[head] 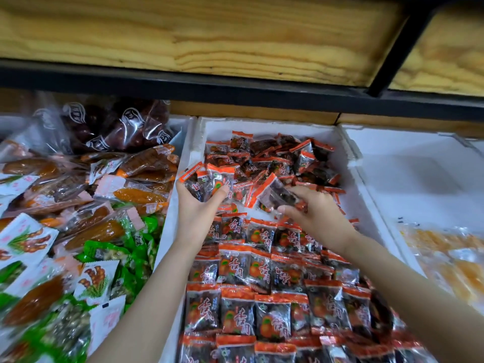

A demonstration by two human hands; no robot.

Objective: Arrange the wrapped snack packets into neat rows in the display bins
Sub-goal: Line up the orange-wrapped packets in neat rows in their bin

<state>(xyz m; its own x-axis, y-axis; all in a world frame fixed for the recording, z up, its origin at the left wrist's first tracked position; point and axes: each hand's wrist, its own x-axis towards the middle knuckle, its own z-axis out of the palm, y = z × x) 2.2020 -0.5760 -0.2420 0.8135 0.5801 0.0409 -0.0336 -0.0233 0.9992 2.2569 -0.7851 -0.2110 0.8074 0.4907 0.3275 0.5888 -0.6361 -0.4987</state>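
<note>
Nearest, under both wrists, rows (262, 305) of dark, orange-topped packets lie flat and overlapping in the middle bin (352, 163), a white foam box. The rows run up to just below both hands.

The left hand (199, 208) is over the bin's left side. Its fingers and thumb are curled round a stack (209, 179) of several packets, held upright with the orange tops pointing away from the wrist. The right hand (318, 213) is level with it, a short gap to its right, with the back of the hand up. Its thumb and fingers pinch a single packet (275, 196), which tilts with its orange end toward the stack. Just under the right thumb a bare white patch of bin floor shows.

Beyond the fingertips of both hands, a loose heap (277, 155) of the same packets lies at all angles in the bin's far end.

Left of the left hand is the left bin (183, 121), full of mixed snacks: green packs (136, 252) and white packs (97, 279) beside the forearm, orange strips (141, 195) level with the hand, and dark red bags (117, 124) farthest off.

Right of the right hand is the right bin (408, 163), with yellow packs (450, 258) beside the forearm.

Past all three bins runs a black rail (183, 82) under a wooden shelf (209, 35).
</note>
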